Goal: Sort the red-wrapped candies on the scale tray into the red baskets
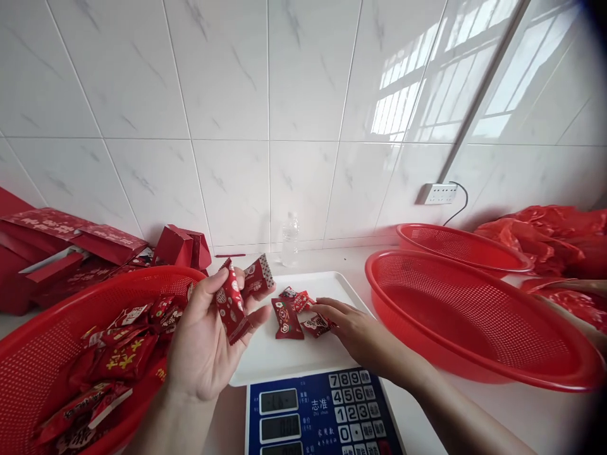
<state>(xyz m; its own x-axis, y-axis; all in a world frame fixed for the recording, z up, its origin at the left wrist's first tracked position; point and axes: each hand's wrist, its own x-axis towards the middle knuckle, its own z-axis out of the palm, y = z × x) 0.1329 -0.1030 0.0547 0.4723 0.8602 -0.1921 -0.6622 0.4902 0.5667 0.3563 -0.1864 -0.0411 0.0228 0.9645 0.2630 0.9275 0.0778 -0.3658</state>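
My left hand (203,344) is closed around two red snack packets (231,303), lifted between the red basket and the scale tray. One packet shows pale patterns; the other has a dotted end. My right hand (360,328) reaches over the white scale tray (265,366), its fingers stretched out over several small red packets. One packet (317,325) lies partly under this hand, whose thumb is hidden. A wider red packet (287,319) rests to the left of it. The scale's blue keypad panel (317,411) sits in front of the tray; its display digits are unreadable.
At left, a red basket (19,354) holds many red packets, with red cardboard boxes (71,243) behind. Two red baskets (427,278) stand at right beside red plastic bags (550,234). A clear bottle (290,240) stands behind the tray. Another person's arm (583,303) shows at the right edge.
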